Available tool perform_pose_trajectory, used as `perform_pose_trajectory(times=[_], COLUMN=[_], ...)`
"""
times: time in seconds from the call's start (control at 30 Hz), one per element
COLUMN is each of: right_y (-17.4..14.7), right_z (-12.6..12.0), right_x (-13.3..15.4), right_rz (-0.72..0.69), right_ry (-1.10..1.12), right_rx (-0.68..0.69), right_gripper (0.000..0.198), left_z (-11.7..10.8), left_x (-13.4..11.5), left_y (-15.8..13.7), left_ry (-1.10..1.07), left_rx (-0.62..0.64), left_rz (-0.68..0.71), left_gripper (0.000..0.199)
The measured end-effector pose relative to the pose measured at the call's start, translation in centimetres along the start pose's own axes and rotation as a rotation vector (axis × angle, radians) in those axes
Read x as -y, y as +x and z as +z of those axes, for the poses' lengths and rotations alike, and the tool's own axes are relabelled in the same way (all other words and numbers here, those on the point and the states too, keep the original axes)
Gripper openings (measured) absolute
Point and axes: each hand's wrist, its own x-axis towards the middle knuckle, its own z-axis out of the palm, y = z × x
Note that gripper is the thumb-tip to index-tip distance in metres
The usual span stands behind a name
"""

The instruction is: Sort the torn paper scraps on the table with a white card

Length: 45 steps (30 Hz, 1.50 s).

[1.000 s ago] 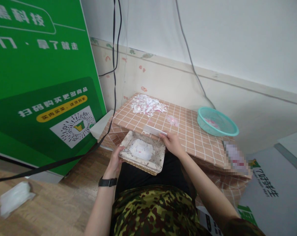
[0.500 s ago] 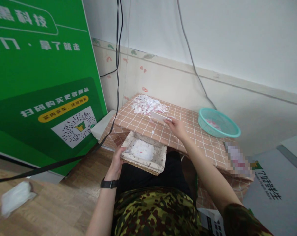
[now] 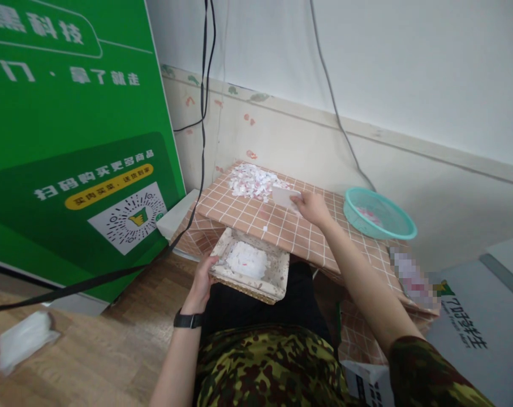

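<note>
Right hand [image 3: 312, 209] grips a flat white card [image 3: 284, 198] above the brown, white-gridded counter [image 3: 296, 233], beside white paper scraps [image 3: 251, 181] near its far-left corner; left hand [image 3: 203, 280] grasps a cream-lined wicker tray [image 3: 277, 280] at the front edge. Round turquoise plastic colander [image 3: 366, 226] rightward, black strap [image 3: 202, 144] crossing leftward. Green panel [image 3: 69, 124]: "扫码购买更多商品"; grey box [image 3: 443, 350]: "7时鲜生"

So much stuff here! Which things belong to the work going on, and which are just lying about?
Seem part of the work:
basket, held by the left hand
white scraps inside it
white card, in the right hand
scrap heap on the table

Seem just lying about:
teal bowl, though its pinkish bits leave me unsure
white bundle on the floor
</note>
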Motion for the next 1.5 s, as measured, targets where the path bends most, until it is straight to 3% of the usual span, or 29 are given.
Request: perform_pose_trajectory(times=[0.1,0.4,0.73,1.1,1.33,1.5], right_y=[1.1,3.2,3.5,2.9,1.6,0.5], right_z=[-0.5,1.6,-2.2,-2.5,-2.6,-2.3], right_x=[-0.4,0.8,-2.0,-2.3,-3.6,-4.8], right_rz=[0.031,-0.065,-0.128,-0.079,-0.103,-0.057], right_ry=[0.007,0.166,0.201,0.049,0.188,0.235], right_rx=[-0.023,0.063,0.232,0.153,0.209,0.134], right_gripper=[0.041,0.036,0.032,0.031,0.035,0.043], left_z=[0.0,0.1,-0.1,-0.2,-0.2,0.0], left_x=[0.1,0.1,0.9,1.2,1.3,1.1], left_y=[0.0,-0.4,-0.2,0.1,0.2,-0.1], left_ry=[0.011,0.049,0.061,0.025,0.037,0.019], left_rx=[0.003,0.015,0.036,0.047,0.034,0.038], left_rz=[-0.005,0.015,0.023,0.017,0.01,0.0], left_gripper=[0.041,0.044,0.045,0.048,0.045,0.046])
